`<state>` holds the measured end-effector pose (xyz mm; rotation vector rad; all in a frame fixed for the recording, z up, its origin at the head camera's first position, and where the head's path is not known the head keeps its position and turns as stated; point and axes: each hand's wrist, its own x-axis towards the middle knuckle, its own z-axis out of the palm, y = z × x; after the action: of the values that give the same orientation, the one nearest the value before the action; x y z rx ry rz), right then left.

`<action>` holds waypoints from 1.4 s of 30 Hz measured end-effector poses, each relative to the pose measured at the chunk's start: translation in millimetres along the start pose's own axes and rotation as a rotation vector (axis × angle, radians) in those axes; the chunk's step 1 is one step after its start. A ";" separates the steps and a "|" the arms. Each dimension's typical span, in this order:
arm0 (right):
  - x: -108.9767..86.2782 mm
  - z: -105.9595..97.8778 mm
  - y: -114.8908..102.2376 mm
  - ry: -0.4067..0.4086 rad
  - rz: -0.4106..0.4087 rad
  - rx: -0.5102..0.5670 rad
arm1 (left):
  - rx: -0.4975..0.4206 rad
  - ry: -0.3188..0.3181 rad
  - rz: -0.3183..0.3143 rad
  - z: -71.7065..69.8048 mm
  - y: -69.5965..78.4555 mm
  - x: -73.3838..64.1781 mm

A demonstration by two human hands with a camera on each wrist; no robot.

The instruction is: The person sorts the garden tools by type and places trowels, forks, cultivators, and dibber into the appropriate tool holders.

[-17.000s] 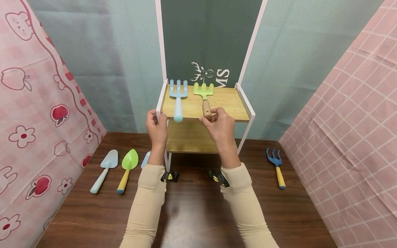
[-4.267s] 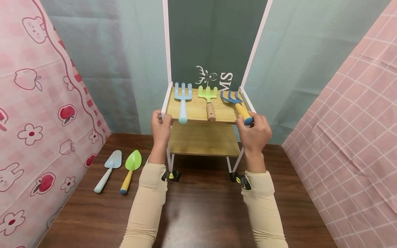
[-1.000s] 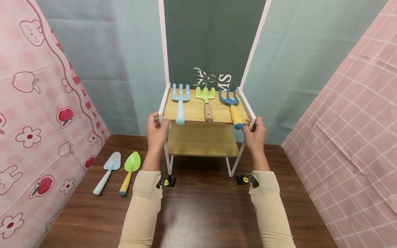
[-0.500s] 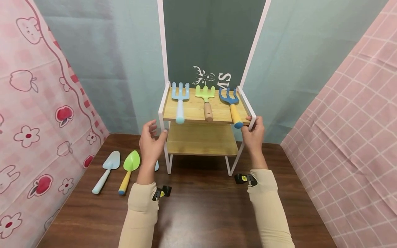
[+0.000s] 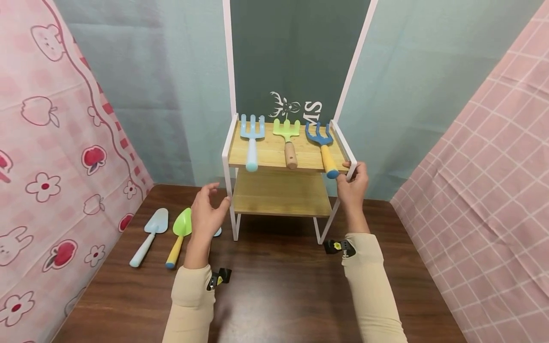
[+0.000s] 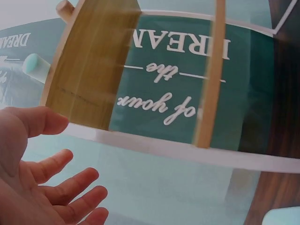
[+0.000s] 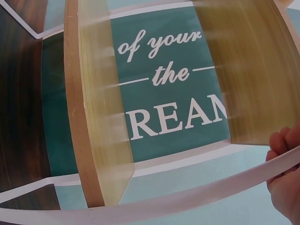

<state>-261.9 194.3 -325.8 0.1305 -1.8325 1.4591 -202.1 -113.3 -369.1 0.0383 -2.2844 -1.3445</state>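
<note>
A two-tier wooden shelf rack (image 5: 280, 193) with a white frame stands on the table. On its top board lie three hand forks: a light blue one (image 5: 251, 152), a green one with a wooden handle (image 5: 290, 153) and a dark blue one with a yellow handle (image 5: 328, 157). My right hand (image 5: 355, 188) grips the rack's right front corner, beside the yellow handle. Left of the rack, my empty left hand (image 5: 207, 216) hovers with fingers apart. It overlaps a green trowel (image 5: 175, 245) and mostly hides a light blue tool (image 5: 218, 232), whose edge shows near the rack's leg.
A pale blue trowel (image 5: 147, 238) lies at the left of the brown table (image 5: 274, 295). Behind the rack hangs a dark green panel (image 5: 296, 52) with white lettering. Pink patterned cloths flank the table on the left (image 5: 64, 190) and right (image 5: 476, 200).
The dark blue fork went from the table's right side onto the top board, and my right hand released it for the rack's corner. My left hand let go of the rack and dropped.
</note>
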 end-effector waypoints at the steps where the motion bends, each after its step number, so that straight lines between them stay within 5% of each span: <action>1: 0.3 -0.4 0.3 -0.002 0.000 0.000 | 0.012 -0.008 0.000 -0.6 -1.4 -1.6; 12: 3.2 -2.1 -1.8 -0.021 0.021 -0.004 | 0.163 -0.145 -0.049 -1.8 -16.7 -12.6; 23: 9.0 -14.2 -3.6 -0.176 0.012 0.016 | 0.335 -0.314 -0.093 -4.2 -32.2 -25.2; 34: 13.4 -21.9 4.3 -0.280 0.083 0.144 | 0.399 -0.350 -0.118 -1.1 -47.3 -41.6; 42: 17.8 -21.9 29.8 -0.236 0.137 0.196 | 0.407 -0.355 -0.146 -0.7 -61.7 -52.5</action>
<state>-278.8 229.9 -337.3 0.2895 -1.9110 1.7835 -168.8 -131.9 -440.6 0.1103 -2.8767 -0.9909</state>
